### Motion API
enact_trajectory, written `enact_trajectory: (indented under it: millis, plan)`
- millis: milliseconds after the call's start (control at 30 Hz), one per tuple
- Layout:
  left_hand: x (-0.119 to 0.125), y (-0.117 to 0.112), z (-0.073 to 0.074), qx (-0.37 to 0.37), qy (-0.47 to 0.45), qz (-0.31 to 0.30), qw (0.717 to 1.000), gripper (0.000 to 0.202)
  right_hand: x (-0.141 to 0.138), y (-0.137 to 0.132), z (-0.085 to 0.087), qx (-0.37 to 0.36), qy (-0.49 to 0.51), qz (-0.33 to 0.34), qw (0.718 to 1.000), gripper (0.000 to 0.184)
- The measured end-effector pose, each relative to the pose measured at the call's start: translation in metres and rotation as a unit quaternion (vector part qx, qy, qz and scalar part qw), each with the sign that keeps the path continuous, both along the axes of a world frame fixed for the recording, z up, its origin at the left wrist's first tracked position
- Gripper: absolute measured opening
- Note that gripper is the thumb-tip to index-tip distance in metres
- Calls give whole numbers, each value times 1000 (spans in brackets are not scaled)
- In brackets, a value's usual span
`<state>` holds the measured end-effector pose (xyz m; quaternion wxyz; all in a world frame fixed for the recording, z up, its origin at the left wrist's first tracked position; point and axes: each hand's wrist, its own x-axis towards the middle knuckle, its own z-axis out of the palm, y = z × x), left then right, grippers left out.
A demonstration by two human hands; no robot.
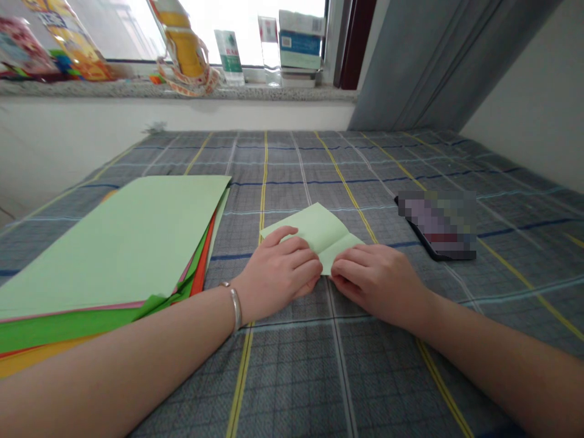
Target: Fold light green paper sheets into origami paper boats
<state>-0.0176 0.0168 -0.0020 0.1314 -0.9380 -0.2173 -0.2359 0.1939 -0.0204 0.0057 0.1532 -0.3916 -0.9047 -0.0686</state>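
A small piece of pale green paper (319, 234) lies folded on the checked cloth, with a crease across it. My left hand (278, 267) presses its fingers on the paper's left side, and a silver bangle (235, 308) circles that wrist. My right hand (376, 283) pinches the paper's lower right edge, and its fingertips nearly meet those of my left hand. Part of the paper is hidden under both hands. To the left, a stack of coloured paper sheets (114, 243) with pale green on top lies under my left forearm.
A phone (438, 225) lies face up to the right, its screen blurred out. The grey checked cloth (292, 164) covers the surface. Behind it stands a granite windowsill (182, 90) holding packets and boxes. A grey curtain (424, 61) hangs at the back right.
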Motion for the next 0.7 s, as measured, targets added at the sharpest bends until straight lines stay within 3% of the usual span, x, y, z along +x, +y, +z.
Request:
enact_trajectory:
  millis: [233, 500, 700]
  plan:
    - [-4, 2, 1, 7, -8, -10, 1000, 14, 11, -2, 8, -31, 8, -33, 999, 18]
    - [-7, 4, 1, 8, -10, -9, 1000, 12, 23, 0, 14, -59, 21, -25, 998, 13]
    - [-8, 6, 1, 19, -21, -7, 1000, 8, 32, 3, 16, -41, 25, -42, 998, 9]
